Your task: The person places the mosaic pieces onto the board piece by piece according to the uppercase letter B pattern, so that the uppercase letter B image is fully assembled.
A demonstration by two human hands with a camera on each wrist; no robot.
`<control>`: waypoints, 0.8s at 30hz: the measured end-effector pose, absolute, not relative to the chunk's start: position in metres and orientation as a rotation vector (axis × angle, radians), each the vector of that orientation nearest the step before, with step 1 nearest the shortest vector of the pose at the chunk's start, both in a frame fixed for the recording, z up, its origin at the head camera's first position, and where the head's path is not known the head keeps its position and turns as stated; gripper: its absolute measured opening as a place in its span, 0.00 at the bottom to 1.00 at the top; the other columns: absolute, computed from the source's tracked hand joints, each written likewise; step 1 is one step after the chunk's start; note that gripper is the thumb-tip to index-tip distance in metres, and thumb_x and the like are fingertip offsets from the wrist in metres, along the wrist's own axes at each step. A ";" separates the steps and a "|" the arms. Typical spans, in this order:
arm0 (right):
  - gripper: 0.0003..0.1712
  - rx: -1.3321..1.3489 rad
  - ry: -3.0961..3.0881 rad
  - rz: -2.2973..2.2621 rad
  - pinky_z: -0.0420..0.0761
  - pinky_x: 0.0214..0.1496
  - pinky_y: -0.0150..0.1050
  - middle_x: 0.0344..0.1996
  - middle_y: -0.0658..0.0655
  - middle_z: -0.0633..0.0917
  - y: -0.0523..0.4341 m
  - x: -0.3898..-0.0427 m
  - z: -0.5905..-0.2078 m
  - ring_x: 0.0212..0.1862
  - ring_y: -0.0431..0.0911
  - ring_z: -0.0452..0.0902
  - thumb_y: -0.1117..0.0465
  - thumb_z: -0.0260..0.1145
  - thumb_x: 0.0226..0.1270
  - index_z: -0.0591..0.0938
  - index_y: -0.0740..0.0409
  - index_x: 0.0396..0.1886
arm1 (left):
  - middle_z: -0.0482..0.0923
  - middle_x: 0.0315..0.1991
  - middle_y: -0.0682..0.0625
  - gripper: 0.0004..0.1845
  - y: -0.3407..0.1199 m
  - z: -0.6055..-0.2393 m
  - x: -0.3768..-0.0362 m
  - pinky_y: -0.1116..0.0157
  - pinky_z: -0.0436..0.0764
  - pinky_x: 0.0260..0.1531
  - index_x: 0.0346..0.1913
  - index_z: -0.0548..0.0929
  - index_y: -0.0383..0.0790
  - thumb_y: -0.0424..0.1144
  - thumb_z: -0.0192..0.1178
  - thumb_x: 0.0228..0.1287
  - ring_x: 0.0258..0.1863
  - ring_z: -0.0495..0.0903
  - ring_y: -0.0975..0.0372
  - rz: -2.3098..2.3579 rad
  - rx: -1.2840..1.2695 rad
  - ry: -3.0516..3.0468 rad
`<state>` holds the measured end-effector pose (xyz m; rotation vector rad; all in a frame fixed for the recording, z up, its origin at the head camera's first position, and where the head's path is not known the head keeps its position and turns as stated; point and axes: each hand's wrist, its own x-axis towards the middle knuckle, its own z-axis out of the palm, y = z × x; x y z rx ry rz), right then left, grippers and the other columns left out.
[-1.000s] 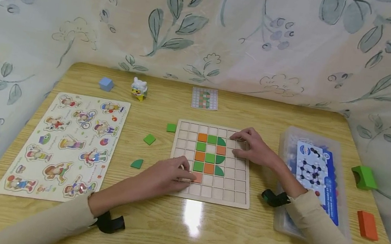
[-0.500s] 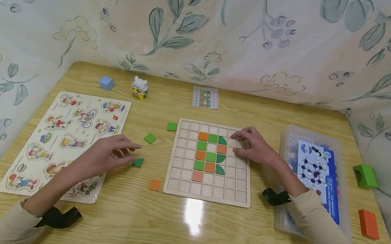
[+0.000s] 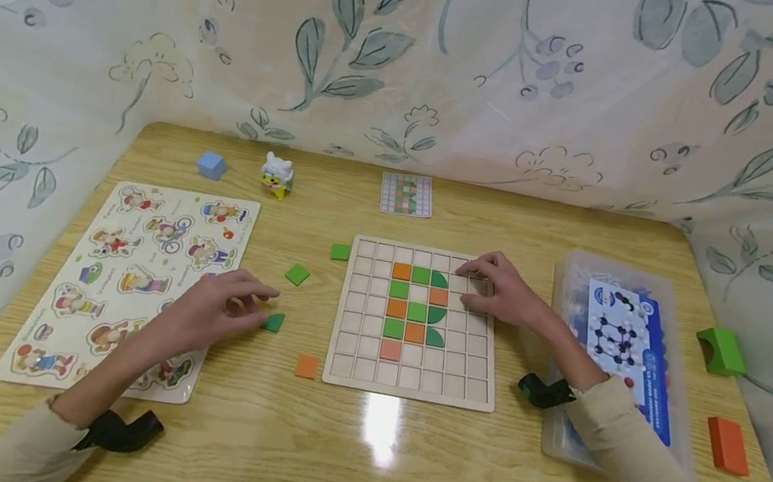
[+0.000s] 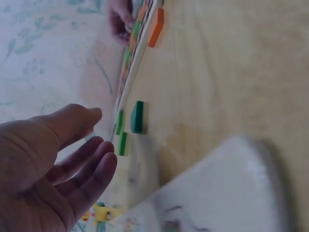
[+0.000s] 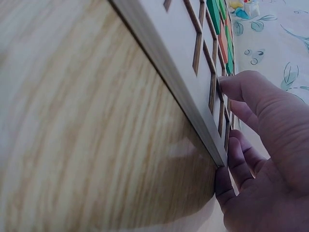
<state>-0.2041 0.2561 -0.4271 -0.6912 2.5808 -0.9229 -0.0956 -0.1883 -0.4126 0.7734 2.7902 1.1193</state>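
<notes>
A wooden grid board [image 3: 352,369] lies mid-table with orange and green tiles in its centre columns. My right hand [image 3: 492,288] rests on its upper right corner; the right wrist view shows the thumb on top and the fingers [image 5: 236,154] against the board's edge [image 5: 193,92]. My left hand [image 3: 245,305] hovers left of the board, open and holding nothing, fingertips just short of a dark green quarter-circle piece [image 3: 273,322]. In the left wrist view that piece [image 4: 137,117] stands beyond the open left hand [image 4: 96,142]. A loose orange square [image 3: 307,367] lies by the board's lower left corner.
Two green squares [image 3: 296,274] [image 3: 340,252] lie left of the board. A pattern card [image 3: 406,194], blue cube [image 3: 211,165] and small toy [image 3: 276,175] sit at the back. A character puzzle [image 3: 133,228] lies left, a plastic box [image 3: 553,432] right, with green [image 3: 720,349] and orange [image 3: 727,444] blocks beyond.
My left hand left the board's lower left and moved left to the green quarter-circle piece. The orange square now shows on the table. The right hand stayed put.
</notes>
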 end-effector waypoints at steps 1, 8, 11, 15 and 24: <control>0.22 -0.689 2.579 -0.923 0.64 0.51 0.47 0.51 0.63 0.69 0.256 -0.204 -0.427 0.50 0.52 0.62 0.60 0.68 0.64 0.78 0.58 0.57 | 0.82 0.43 0.45 0.17 -0.188 -0.412 -0.098 0.67 0.83 0.35 0.52 0.84 0.36 0.31 0.67 0.59 0.36 0.83 0.61 1.106 0.775 2.786; 0.22 -0.701 2.576 -0.925 0.65 0.52 0.48 0.51 0.64 0.70 0.256 -0.204 -0.427 0.51 0.52 0.62 0.60 0.68 0.64 0.78 0.59 0.57 | 0.79 0.47 0.42 0.17 -0.177 -0.400 -0.136 0.64 0.83 0.37 0.54 0.83 0.36 0.33 0.65 0.62 0.39 0.84 0.56 0.988 0.785 2.745; 0.22 -0.709 2.580 -0.924 0.66 0.53 0.49 0.51 0.64 0.70 0.257 -0.205 -0.428 0.51 0.53 0.62 0.60 0.67 0.64 0.78 0.58 0.57 | 0.79 0.46 0.41 0.17 -0.165 -0.400 -0.161 0.62 0.84 0.39 0.54 0.83 0.36 0.33 0.64 0.62 0.41 0.84 0.55 0.971 0.814 2.717; 0.21 -0.714 2.588 -0.919 0.67 0.55 0.51 0.51 0.64 0.70 0.259 -0.203 -0.429 0.52 0.53 0.64 0.60 0.67 0.64 0.78 0.58 0.57 | 0.78 0.48 0.42 0.17 -0.149 -0.411 -0.194 0.61 0.83 0.43 0.55 0.82 0.37 0.36 0.64 0.63 0.44 0.82 0.54 0.945 0.883 2.647; 0.22 -0.725 2.583 -0.934 0.68 0.56 0.53 0.52 0.64 0.69 0.259 -0.204 -0.430 0.53 0.54 0.64 0.59 0.67 0.64 0.78 0.57 0.57 | 0.77 0.52 0.46 0.22 -0.142 -0.418 -0.228 0.56 0.79 0.52 0.59 0.81 0.42 0.42 0.67 0.61 0.51 0.78 0.55 0.982 0.838 2.464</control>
